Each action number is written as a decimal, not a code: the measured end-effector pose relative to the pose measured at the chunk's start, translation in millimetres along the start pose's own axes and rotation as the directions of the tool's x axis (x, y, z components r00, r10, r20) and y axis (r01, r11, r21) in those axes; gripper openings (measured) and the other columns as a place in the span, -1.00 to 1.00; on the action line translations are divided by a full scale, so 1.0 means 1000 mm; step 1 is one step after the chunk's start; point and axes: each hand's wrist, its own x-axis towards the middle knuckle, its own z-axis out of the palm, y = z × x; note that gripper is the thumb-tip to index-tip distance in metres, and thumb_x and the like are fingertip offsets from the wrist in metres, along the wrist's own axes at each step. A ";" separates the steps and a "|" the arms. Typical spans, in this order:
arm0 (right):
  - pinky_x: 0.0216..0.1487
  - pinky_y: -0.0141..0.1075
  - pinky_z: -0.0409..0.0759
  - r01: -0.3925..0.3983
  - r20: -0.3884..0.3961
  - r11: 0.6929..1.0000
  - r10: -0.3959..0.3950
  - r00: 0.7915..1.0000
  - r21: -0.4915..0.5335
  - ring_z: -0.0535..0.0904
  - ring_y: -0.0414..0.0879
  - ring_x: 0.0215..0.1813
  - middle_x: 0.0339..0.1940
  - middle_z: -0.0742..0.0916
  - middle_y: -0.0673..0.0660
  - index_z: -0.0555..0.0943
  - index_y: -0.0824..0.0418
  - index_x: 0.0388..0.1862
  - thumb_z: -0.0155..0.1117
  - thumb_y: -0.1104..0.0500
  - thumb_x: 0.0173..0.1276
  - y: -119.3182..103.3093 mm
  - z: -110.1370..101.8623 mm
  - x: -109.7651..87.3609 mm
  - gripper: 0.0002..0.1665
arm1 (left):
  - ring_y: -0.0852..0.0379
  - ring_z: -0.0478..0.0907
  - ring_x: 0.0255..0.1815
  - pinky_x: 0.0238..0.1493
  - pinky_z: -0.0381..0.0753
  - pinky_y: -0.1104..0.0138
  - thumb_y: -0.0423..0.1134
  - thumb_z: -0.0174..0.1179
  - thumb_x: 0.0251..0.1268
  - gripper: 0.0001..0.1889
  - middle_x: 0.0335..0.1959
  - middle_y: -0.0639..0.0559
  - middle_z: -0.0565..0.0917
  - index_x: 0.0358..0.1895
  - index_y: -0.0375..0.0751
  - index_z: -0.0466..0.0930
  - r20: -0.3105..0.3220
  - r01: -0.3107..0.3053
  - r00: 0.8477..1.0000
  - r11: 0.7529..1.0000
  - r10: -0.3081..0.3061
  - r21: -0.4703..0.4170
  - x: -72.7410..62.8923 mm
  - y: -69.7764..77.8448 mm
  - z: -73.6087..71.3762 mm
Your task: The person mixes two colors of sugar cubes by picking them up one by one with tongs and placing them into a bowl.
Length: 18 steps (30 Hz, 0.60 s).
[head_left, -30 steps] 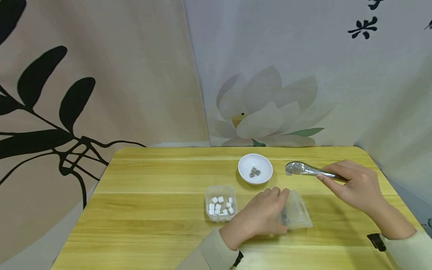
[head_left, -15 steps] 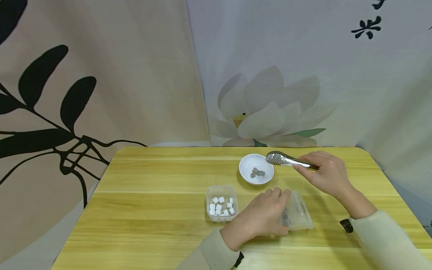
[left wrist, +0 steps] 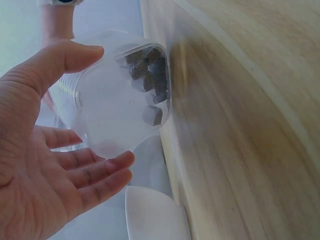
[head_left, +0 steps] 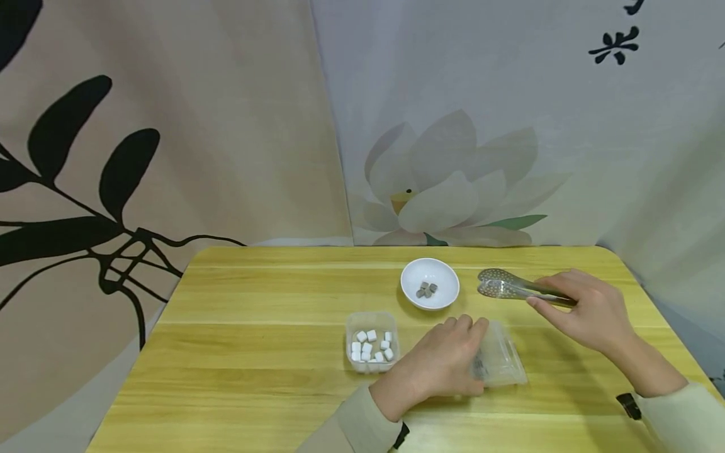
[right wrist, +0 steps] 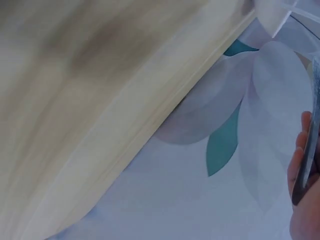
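Observation:
My left hand (head_left: 438, 358) grips a clear plastic tub (head_left: 503, 358), tipped on its side toward the right hand. The left wrist view shows dark grey cubes (left wrist: 145, 75) gathered low in this tub, between thumb and fingers. Metal tongs (head_left: 501, 290) with perforated tips are held in my right hand (head_left: 591, 311), above the table and right of the white bowl (head_left: 416, 277). Their tips stand apart, with nothing visible between them. Several small grey cubes (head_left: 428, 293) lie in the bowl. The right wrist view catches only part of the tongs (right wrist: 306, 160).
Left of my left hand, a second clear tub (head_left: 372, 367) stands upright with several white cubes (head_left: 367, 348) in it. Everything rests on a wooden table (head_left: 255, 365), whose far edge meets a printed cloth backdrop (head_left: 226, 126).
My right hand moved the tongs left to the bowl's edge, then back right; their tips have spread apart. The bowl shows more grey cubes than a second ago. The left hand stayed in place.

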 end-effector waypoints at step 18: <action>-0.46 -0.40 0.51 0.023 -0.038 0.999 -0.022 0.999 0.048 0.60 -0.31 -0.27 -0.37 0.80 0.03 0.83 0.09 -0.25 0.21 -0.54 0.35 0.009 -0.023 -0.050 -0.26 | 0.27 0.33 -0.29 -0.35 0.34 0.50 0.16 0.61 -0.07 -0.17 -0.21 0.17 0.42 0.23 -0.10 0.41 0.009 0.003 1.000 1.000 -0.003 0.003 0.000 0.000 -0.001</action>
